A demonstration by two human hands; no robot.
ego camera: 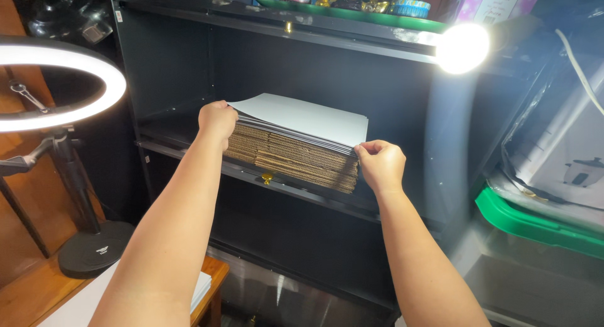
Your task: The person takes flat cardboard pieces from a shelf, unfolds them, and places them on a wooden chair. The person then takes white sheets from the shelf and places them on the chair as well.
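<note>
The left hand [217, 121] and the right hand [379, 165] each pinch a front corner of the top grey sheet [302, 116] on the cardboard stack [292, 157], at the shelf's [189, 144] front edge.

Setting: a home storage or hobby corner, not a workplace. Evidence: black metal cabinet [189, 63] with household trinkets and a round tin [409, 7] on a green tray on top. Lit ring light [60, 82] on a stand at left, beside a wooden table [211, 289]. Green-lidded plastic bin [535, 223] at right; a boxed rice cooker [582, 170] above it.
</note>
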